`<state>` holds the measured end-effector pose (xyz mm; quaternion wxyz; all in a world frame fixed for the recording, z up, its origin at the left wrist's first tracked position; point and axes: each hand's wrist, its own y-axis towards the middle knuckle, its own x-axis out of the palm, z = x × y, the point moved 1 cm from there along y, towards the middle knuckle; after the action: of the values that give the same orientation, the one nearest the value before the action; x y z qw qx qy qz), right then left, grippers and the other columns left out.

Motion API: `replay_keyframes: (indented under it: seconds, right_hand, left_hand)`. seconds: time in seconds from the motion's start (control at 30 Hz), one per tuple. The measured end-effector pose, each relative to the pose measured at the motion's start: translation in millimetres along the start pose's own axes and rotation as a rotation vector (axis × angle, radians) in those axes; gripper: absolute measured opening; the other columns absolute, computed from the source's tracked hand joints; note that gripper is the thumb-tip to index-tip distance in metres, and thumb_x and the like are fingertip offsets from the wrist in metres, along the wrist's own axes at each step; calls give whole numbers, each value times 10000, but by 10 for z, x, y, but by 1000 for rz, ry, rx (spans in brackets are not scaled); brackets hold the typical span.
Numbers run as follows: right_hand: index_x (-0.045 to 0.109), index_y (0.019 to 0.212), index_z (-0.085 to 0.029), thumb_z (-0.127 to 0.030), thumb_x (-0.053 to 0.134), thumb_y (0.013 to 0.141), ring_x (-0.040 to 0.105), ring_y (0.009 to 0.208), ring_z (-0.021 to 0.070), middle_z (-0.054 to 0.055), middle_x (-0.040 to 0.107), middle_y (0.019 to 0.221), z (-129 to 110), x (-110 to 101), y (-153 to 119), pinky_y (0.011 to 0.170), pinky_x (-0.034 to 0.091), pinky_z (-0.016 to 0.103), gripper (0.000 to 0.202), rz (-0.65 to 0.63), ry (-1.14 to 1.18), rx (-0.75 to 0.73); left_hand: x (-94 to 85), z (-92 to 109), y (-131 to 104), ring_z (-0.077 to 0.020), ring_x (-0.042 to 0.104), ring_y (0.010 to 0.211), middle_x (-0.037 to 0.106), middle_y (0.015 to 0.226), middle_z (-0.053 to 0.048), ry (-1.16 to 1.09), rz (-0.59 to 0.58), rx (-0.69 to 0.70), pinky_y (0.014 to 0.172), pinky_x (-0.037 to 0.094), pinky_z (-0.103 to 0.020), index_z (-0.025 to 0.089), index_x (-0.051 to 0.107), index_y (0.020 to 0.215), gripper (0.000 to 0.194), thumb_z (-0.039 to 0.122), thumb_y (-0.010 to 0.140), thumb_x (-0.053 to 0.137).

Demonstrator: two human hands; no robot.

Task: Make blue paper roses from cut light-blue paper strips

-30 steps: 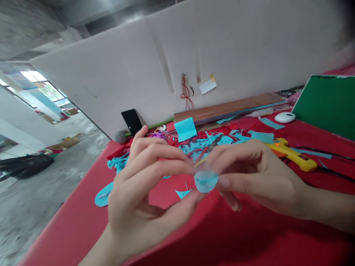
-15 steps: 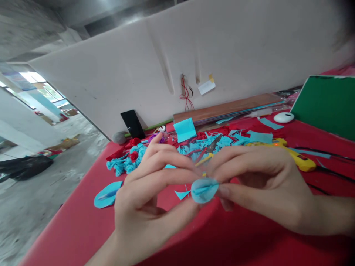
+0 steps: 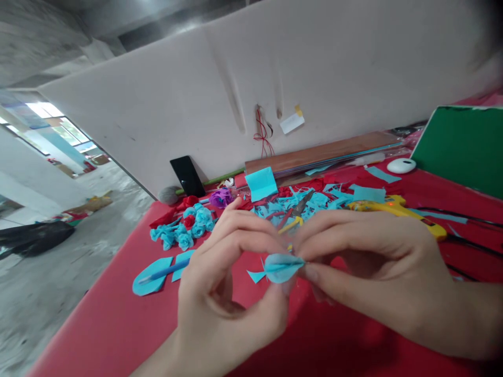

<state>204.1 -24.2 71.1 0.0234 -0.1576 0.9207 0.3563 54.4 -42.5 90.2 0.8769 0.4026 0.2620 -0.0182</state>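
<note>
Between my hands, above the red table, is a small light-blue crepe-paper petal (image 3: 280,269), rounded at the left and gathered to a point at the right. My right hand (image 3: 373,272) pinches the gathered end between thumb and fingers. My left hand (image 3: 231,277) has its thumb at the petal's lower edge and its fingers behind it, little finger raised. A yellow tip (image 3: 290,247) shows just behind the petal; what it belongs to is partly hidden. A blue pencil-like stick (image 3: 163,272) lies across cut blue paper pieces (image 3: 146,283) left of my left hand.
Behind my hands lie blue paper scraps (image 3: 271,209), pliers (image 3: 302,204) and blue paper roses (image 3: 199,217). A yellow tool with black cords (image 3: 396,209) lies at the right, near a green board (image 3: 463,149). A black phone (image 3: 187,176) leans against the pale panel (image 3: 165,104).
The petal has turned from a rounder, more open face to a narrower shape pointing right. My left hand has shifted slightly right and its fingers have curled, uncovering more of the stick and the purple flower.
</note>
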Motion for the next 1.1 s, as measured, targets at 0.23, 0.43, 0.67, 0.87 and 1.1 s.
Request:
replay_keyframes:
  seconds: [0.23, 0.43, 0.67, 0.87, 1.1]
  right_hand:
    - [632, 692, -141, -1, 588, 670, 618, 637, 98, -12, 638, 677, -1, 14, -28, 543, 526, 178, 148, 1, -33, 8]
    - [643, 711, -143, -82, 606, 708, 597, 642, 94, 8, 649, 718, -13, -9, 8, 540, 504, 177, 71, -102, -27, 124]
    - [643, 713, -146, -114, 591, 712, 513, 482, 25, -8, 642, 723, -49, -46, 52, 394, 405, 106, 60, -209, -23, 342]
    - [639, 705, -144, -161, 579, 733, 499, 476, 29, -6, 632, 689, -46, -72, 75, 414, 413, 111, 68, -240, -4, 396]
    - [648, 802, -155, -198, 526, 780, 415, 366, 18, -50, 477, 499, -17, -96, 91, 339, 341, 108, 131, -424, 165, 614]
  left_hand:
    - [8, 12, -49, -109, 525, 710, 541, 710, 16, -32, -37, -90, 683, 451, -259, 180, 515, 689, 140, 39, 685, 518]
    - [-22, 4, -36, -122, 529, 698, 544, 696, 5, -49, -83, -64, 673, 451, -273, 173, 514, 688, 135, 38, 681, 519]
    - [-31, -30, -19, -105, 527, 714, 544, 717, 13, -67, -118, -90, 650, 456, -215, 180, 507, 713, 157, 24, 693, 504]
    - [-69, -48, -34, -107, 541, 719, 550, 726, 12, -40, -174, -101, 612, 462, -192, 185, 519, 762, 167, 29, 705, 508]
    - [-114, -60, -21, -119, 532, 675, 541, 728, 0, -83, -279, -96, 612, 465, -248, 179, 515, 764, 197, 5, 675, 493]
